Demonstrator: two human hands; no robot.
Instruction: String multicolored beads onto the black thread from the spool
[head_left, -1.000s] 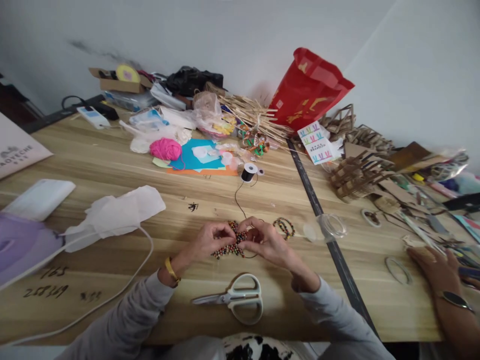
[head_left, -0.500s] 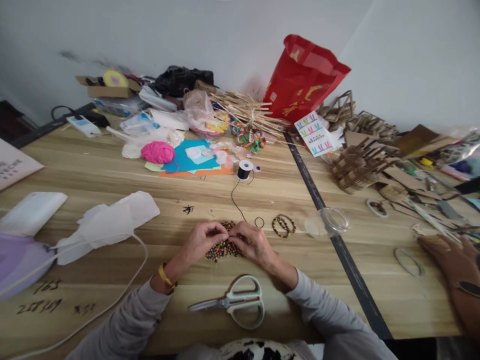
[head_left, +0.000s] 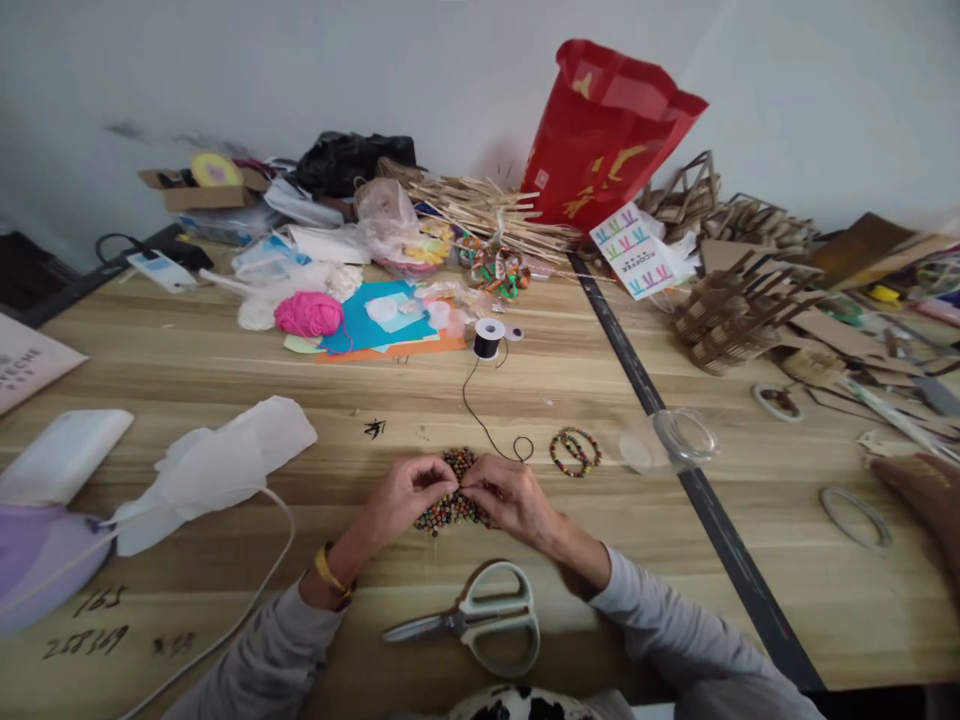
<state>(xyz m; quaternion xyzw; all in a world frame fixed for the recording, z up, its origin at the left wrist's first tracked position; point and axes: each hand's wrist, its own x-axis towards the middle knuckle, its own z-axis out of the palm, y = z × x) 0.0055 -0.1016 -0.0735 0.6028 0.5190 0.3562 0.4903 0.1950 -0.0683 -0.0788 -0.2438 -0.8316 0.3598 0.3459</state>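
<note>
My left hand (head_left: 415, 497) and my right hand (head_left: 517, 500) meet fingertip to fingertip over a pile of small multicoloured beads (head_left: 450, 512). Both thumbs and forefingers are pinched together; whatever is between them is too small to make out. Thin black cord (head_left: 474, 408) runs from a white-flanged spool (head_left: 488, 340) to a loop just beyond my right hand, where its end is hard to follow. To the right lie two beaded bracelets (head_left: 575, 453), overlapping. Scissors with pale handles (head_left: 499, 618) rest below my hands, blades pointing left.
Pink yarn (head_left: 309, 314) and coloured paper (head_left: 375, 318) lie behind the spool. Further back stands a red bag (head_left: 607, 140). Woven baskets (head_left: 731, 315) and a clear coil (head_left: 686, 437) are on the right, near another person's hand (head_left: 922, 500). A white cable (head_left: 281, 560) crosses the left.
The view has shifted slightly. My hands keep their pinch over the beads with only small finger movement. The other person's hand at the right shows less in the picture.
</note>
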